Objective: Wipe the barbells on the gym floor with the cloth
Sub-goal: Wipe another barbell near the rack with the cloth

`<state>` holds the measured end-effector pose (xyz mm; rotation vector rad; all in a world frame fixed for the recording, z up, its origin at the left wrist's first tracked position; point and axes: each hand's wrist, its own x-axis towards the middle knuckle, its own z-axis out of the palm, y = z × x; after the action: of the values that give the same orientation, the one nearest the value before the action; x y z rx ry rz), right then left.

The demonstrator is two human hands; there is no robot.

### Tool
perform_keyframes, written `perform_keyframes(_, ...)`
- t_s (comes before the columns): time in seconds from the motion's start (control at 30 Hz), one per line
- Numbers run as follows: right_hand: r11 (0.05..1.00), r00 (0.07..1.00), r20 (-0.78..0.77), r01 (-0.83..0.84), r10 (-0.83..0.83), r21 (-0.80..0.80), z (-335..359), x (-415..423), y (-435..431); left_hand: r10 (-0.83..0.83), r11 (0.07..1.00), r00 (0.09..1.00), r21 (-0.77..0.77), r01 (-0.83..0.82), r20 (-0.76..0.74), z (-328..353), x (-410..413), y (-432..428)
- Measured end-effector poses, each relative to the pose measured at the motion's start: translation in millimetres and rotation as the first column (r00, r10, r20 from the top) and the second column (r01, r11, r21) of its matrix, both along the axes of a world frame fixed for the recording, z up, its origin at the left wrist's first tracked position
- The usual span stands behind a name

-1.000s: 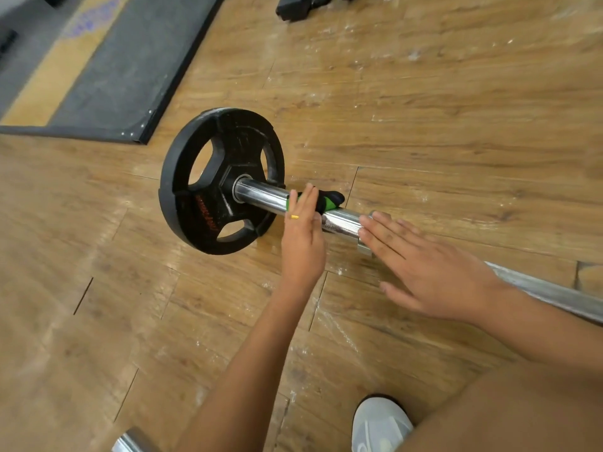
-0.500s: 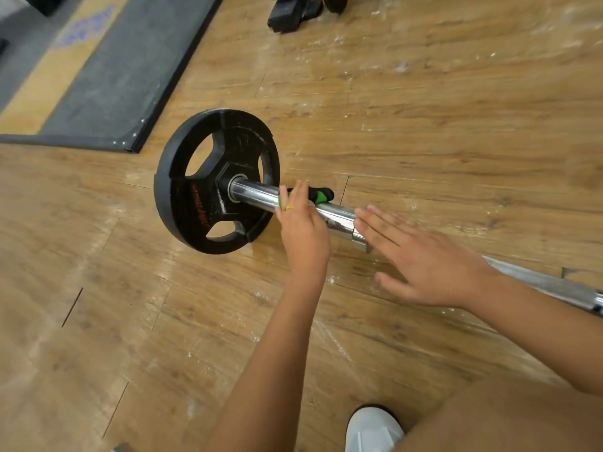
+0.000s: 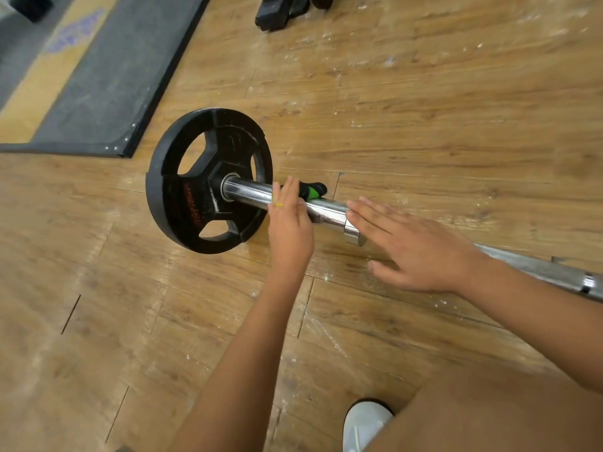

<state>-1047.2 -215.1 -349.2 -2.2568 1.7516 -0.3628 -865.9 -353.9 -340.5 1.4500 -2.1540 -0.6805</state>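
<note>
The barbell [image 3: 538, 269] is lying on the wooden floor [image 3: 424, 125], with a black plate [image 3: 182, 203] sitting on its chrome sleeve [image 3: 248, 194]. The left hand [image 3: 288, 230] is pressing a black-and-green cloth [image 3: 314, 190] against the sleeve with straight fingers [image 3: 290, 194]. The right hand [image 3: 421, 252] is stretching flat, fingers released, over the collar [image 3: 354, 233].

The person wears a thin yellow ring [image 3: 278, 204] on the left hand [image 3: 288, 230] and a white shoe [image 3: 363, 425].
</note>
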Motion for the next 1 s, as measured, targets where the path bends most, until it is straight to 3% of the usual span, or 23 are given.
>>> perform_keyframes(0.1, 1.0, 1.0, 0.015, 0.001, -0.002, 0.015, 3.0, 0.5, -3.2, 0.082, 0.997, 0.996, -0.007, -0.082, -0.031, 2.1, -6.1, -4.6)
perform_keyframes(0.27, 1.0, 1.0, 0.008, 0.003, -0.003, 0.028, 6.4, -3.3, -2.2, -0.063, 0.998, 0.998, -0.035, 0.062, -0.029, -3.2, 1.1, 22.6)
perform_keyframes(0.43, 0.999, 1.0, 0.021, 0.01, -0.011, 0.041, 6.5, -6.2, -7.6, 0.043, 0.999, 0.999, 0.011, -0.043, -0.023, 6.1, -13.8, -6.7)
perform_keyframes(0.67, 0.997, 0.999, 0.051, 0.011, -0.015, 0.072, 8.7, -18.7, -13.0, -0.101, 0.995, 0.995, -0.007, 0.101, 0.006, 2.6, -13.7, 4.3)
perform_keyframes(0.87, 0.998, 0.998, 0.058, 0.023, -0.027, 0.066, 11.2, -28.9, -24.0, -0.042, 0.999, 0.999, 0.006, 0.042, -0.011, 5.6, -31.9, 1.5)
perform_keyframes(1.0, 0.995, 0.997, 0.058, 0.038, -0.043, 0.093, 14.5, -38.0, -25.9, -0.141, 0.989, 0.989, -0.039, 0.143, 0.045, 5.8, -35.3, 6.5)
